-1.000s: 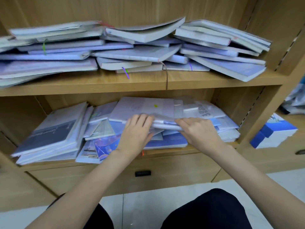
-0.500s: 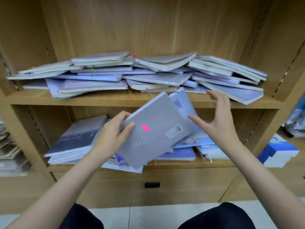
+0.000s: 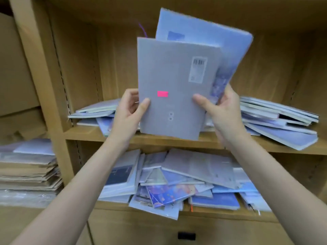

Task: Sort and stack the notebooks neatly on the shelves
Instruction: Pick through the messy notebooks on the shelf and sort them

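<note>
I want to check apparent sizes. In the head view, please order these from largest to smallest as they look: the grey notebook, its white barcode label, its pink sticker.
1. grey notebook, held near the camera, so it looks bigger
2. white barcode label
3. pink sticker

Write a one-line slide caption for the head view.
Both hands, left and right, hold two grey-blue paper notebooks upright before wooden shelves of untidy notebook piles.

Two notebooks stand upright between the left hand and right hand, one behind the other. Behind the hands a pile lies on the upper shelf; below them, another pile.
</note>
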Motion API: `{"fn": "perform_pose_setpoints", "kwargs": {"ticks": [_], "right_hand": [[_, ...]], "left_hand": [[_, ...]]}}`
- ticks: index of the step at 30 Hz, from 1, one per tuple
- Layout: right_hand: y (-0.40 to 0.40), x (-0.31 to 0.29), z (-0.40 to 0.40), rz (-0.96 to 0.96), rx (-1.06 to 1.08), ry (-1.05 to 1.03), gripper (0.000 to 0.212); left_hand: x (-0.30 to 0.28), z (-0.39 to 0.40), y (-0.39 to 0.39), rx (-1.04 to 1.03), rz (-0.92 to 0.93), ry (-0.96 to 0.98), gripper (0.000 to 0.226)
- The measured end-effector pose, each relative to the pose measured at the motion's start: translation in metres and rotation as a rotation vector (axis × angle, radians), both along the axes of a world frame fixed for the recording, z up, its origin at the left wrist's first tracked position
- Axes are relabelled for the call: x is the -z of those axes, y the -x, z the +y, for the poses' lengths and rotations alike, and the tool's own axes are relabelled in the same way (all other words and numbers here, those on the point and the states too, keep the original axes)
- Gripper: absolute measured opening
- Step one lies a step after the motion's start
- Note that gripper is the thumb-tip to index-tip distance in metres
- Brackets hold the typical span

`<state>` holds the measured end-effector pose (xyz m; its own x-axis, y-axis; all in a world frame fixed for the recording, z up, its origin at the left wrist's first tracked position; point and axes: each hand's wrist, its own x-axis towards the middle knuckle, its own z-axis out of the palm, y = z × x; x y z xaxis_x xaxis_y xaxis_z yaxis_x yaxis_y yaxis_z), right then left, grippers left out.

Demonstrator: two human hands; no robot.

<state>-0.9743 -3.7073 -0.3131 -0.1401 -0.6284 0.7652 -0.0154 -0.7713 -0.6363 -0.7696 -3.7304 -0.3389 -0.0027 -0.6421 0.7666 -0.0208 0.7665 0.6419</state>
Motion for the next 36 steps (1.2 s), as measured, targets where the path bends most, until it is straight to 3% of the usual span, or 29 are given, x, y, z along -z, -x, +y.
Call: {"fn": "perform_pose_setpoints", "kwargs": {"ticks": [3,7,9,11,12,15,17,22,25,28,30,33,36], "right_hand": [[-0.008,-0.053,-0.029,0.211,0.361,0.296,0.043],[-0.021,-0.076,-0.096,0.578,0.724,0.483,0.032],[-0.019,-0.065,-0.135,0.934,0.842,0.319,0.032],[-0.017,-0.045,-0.160,1.316,0.699,0.016,0.031],[-0.016,-0.037,-0.168,1.404,0.576,-0.078,0.034],[-0.015,-0.026,-0.170,1.398,0.485,-0.111,0.042],[-0.014,-0.022,-0.164,1.341,0.509,-0.074,0.044],[0.002,0.037,-0.077,0.959,0.522,0.249,0.038],[0.028,0.101,-0.031,0.936,0.549,0.267,0.030],[0.066,0.165,-0.028,0.950,0.553,0.068,0.028],[0.098,0.208,-0.042,1.075,0.568,-0.121,0.032],[0.132,0.254,-0.068,1.360,0.506,-0.449,0.058],[0.132,0.263,-0.089,1.493,0.500,-0.588,0.065]], "left_hand": [[-0.021,-0.036,-0.022,-0.351,-0.261,0.099,0.024],[0.013,-0.076,-0.045,-0.589,-0.488,-0.069,0.034],[0.033,-0.086,-0.050,-0.641,-0.614,-0.109,0.038],[0.046,-0.087,-0.051,-0.716,-0.726,-0.113,0.045],[0.051,-0.086,-0.051,-0.747,-0.778,-0.086,0.053],[0.055,-0.083,-0.049,-0.780,-0.828,-0.009,0.065],[0.056,-0.080,-0.048,-0.775,-0.809,0.033,0.058],[0.111,-0.038,-0.045,-0.654,-0.768,0.302,0.031],[0.168,-0.020,-0.038,-0.530,-0.857,0.313,0.026],[0.210,-0.030,-0.023,-0.437,-0.903,0.092,0.029],[0.225,-0.043,-0.009,-0.387,-0.961,-0.003,0.032],[0.237,-0.059,0.015,-0.325,-1.049,-0.103,0.038],[0.249,-0.066,0.038,-0.214,-1.142,-0.200,0.042]]}}
